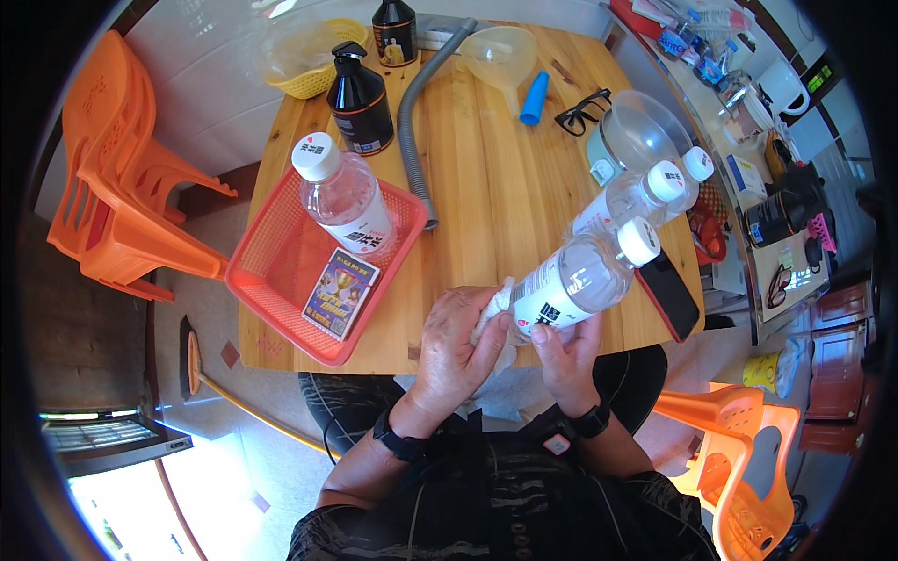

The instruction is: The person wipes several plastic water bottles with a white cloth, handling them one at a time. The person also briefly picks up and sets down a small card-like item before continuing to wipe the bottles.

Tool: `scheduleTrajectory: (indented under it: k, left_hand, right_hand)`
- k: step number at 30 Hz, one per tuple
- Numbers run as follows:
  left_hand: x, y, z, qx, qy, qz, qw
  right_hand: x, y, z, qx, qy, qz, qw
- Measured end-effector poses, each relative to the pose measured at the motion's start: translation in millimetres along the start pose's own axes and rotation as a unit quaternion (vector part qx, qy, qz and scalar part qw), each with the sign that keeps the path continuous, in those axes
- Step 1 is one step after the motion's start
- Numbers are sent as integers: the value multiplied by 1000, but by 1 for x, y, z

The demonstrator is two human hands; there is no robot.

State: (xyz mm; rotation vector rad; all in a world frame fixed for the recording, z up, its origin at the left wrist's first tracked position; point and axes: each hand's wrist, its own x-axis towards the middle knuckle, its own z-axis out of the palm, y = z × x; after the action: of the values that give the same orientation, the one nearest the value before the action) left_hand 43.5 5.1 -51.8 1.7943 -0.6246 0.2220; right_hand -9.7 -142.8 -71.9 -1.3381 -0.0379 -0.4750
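Note:
Tilted over the front edge of the wooden table (470,231), a clear plastic bottle (581,277) with a white cap and white label rests in my right hand (570,354). My left hand (459,343) presses a crumpled white tissue or cloth (497,308) against the bottle's base. Behind it stand two similar bottles, one nearer (617,200) and one partly hidden (691,175). Another capped bottle (351,200) is upright in a red plastic basket (270,280), beside a printed card pack (341,293).
A grey corrugated hose (410,119), black pump bottles (359,105), a plastic funnel (501,59), a blue cone-shaped piece (534,98), eyeglasses (582,112) and a smartphone (670,294) lie about the table. Orange plastic chairs (126,175) stand left, another orange chair (736,449) right. A cluttered counter (729,168) runs along the right.

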Motion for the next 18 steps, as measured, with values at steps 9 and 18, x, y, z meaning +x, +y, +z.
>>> scheduleTrajectory:
  k: [9,18]
  left_hand:
    - [-1,0,0,8,-11,-10,1000]
    - [0,2,1,10,-5,-6,1000]
  right_hand:
    - [0,-1,0,5,-1,5,1000]
    - [1,0,-1,11,-2,2,1000]
